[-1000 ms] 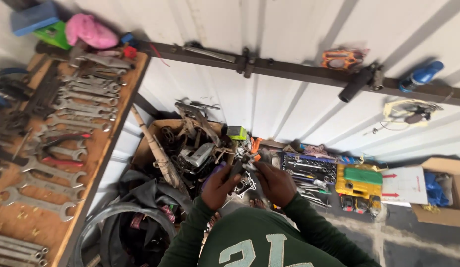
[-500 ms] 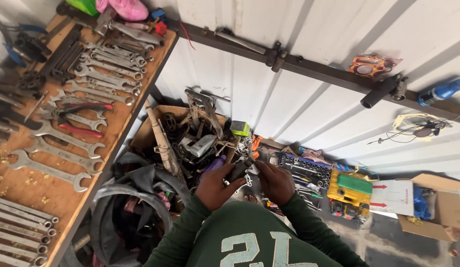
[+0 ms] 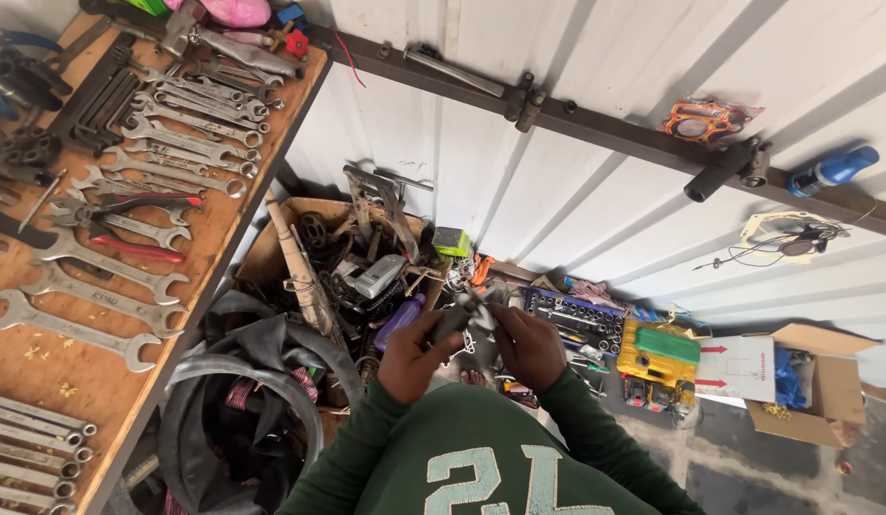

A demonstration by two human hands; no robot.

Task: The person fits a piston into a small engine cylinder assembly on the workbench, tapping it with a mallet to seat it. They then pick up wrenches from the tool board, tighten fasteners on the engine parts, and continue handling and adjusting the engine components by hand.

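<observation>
The person wore a dark green long-sleeved sweatshirt (image 3: 490,458) with large pale mint numerals on the chest; both sleeves reached the wrists, the hands bare.

Grey metal part (image 3: 467,319) in my hands. My sleeves (image 3: 366,448) dark green; pale mint numerals on chest. Counter (image 3: 190,277) orange-brown wood, silver spanners (image 3: 90,298) laid across, one pair of pliers (image 3: 128,246) red-handled. Cardboard box (image 3: 271,250) tan, dark rusty scrap inside. Tyre (image 3: 224,410) black. Purple bottle (image 3: 400,320) beside box. Socket set case (image 3: 581,319) dark blue. Small case (image 3: 657,355) yellow with green lid. Wall (image 3: 576,205) white, corrugated; rail (image 3: 605,129) dark brown.
</observation>
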